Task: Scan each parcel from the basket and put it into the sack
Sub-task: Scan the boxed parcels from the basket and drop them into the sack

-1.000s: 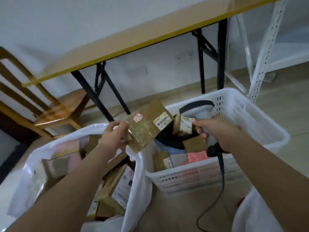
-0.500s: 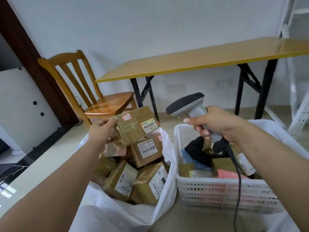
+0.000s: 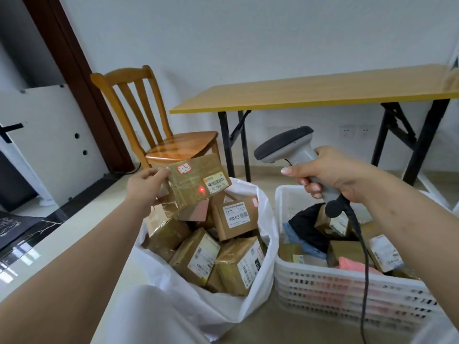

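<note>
I see my left hand (image 3: 145, 186) gripping a flat brown cardboard parcel (image 3: 195, 184), fingers and thumb curled round its left edge. The parcel is wrapped in glossy clear tape that wrinkles and catches the light; it carries a small white sticker with red handwriting near its top and a barcode label (image 3: 216, 182) at its right end. A red laser dot (image 3: 201, 190) sits on the tape, just below and left of that label. The parcel hangs tilted above the open mouth of the sack (image 3: 213, 306), apart from the boxes inside.

My right hand (image 3: 325, 173) is wrapped tight round the grey plastic handle of the scanner (image 3: 288, 146), forefinger stretched forward along the underside. The scanner's dark, rounded head points left toward the parcel, and a black cord (image 3: 363, 259) drops from the handle's base across the basket.

The sack is thin white plastic, crumpled and floppy, standing on the floor and packed with taped brown boxes (image 3: 236, 216) showing white printed labels. Just beside it on the right stands the basket (image 3: 335, 296), rigid white plastic with slotted walls, holding more brown parcels, a black soft bag, a blue one and a pink one.

Behind them are a varnished wooden chair (image 3: 173, 145) with a slatted back and a folding table (image 3: 310, 95) with a smooth yellow-edged top on black metal legs.
</note>
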A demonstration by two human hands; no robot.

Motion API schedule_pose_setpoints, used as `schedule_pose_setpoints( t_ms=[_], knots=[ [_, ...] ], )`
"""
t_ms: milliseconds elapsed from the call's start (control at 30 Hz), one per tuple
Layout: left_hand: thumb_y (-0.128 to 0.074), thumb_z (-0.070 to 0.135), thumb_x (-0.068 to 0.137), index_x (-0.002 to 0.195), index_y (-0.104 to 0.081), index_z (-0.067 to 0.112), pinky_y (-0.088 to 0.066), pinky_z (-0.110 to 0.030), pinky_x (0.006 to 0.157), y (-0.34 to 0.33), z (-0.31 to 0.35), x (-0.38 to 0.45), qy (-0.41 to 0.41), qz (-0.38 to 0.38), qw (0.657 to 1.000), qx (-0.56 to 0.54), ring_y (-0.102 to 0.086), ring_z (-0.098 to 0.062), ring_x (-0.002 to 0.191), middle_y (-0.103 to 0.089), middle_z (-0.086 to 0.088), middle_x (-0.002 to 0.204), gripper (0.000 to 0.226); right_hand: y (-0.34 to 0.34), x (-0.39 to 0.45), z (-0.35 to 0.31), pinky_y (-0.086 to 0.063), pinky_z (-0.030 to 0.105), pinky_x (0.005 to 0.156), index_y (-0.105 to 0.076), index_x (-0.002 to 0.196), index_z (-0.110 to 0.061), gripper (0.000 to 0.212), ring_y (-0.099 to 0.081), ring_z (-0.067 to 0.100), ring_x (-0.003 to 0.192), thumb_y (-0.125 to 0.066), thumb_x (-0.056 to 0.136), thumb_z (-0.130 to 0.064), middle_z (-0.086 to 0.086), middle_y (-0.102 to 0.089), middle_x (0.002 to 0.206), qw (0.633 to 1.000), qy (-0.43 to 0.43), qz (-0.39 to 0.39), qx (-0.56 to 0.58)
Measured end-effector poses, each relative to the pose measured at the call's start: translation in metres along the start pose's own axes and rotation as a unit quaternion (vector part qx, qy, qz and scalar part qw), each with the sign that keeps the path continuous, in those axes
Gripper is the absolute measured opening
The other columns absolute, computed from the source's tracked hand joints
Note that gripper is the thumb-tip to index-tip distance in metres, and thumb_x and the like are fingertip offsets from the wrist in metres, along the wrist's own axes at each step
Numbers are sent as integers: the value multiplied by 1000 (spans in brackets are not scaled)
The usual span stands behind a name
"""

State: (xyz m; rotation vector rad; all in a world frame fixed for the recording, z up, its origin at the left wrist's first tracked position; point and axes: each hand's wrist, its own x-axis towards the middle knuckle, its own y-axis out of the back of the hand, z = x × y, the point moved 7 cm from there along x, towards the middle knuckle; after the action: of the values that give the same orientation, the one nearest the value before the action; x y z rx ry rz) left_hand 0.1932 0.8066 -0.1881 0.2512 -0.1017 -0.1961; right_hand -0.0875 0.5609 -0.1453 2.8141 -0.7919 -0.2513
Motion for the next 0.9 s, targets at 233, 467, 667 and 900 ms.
schedule_pose_setpoints(
  t_ms=[233,467,667,900],
  knots=[
    [-69,39,87,106,-68,23,-57,-39,76,14,-15,11,-9,42,999,1,-60,-18,91,-63,5,99,25,-12,12,9,-38,25,42,-54,85,-3,25,-38,13,40,-75,83,-16,6,-51,55,1000,-8,-6,12],
    [-72,44,83,106,-68,26,-60,-40,73,-1,-34,10,5,-11,1000,18,-61,-16,92,-64,3,102,30,-22,40,54,-37,27,44,-56,80,-3,24,-37,13,42,-76,84,-16,7,-49,57,998,-54,40,18],
    [-76,47,78,91,-70,31,-59,-44,82,-41,-64,1,-5,-90,995,48,-66,-15,94,-69,7,97,21,-26,70,135,-46,34,57,-59,93,-5,27,-54,20,56,-79,81,-18,10,-60,74,976,-124,177,-9],
    [-75,36,84,95,-68,29,-58,-34,77,-83,-103,1,9,-143,989,25,-68,-14,92,-69,3,99,15,-46,81,204,-52,39,82,-59,114,0,46,-64,34,101,-78,83,-28,17,-65,111,944,-175,262,-98]
  ],
)
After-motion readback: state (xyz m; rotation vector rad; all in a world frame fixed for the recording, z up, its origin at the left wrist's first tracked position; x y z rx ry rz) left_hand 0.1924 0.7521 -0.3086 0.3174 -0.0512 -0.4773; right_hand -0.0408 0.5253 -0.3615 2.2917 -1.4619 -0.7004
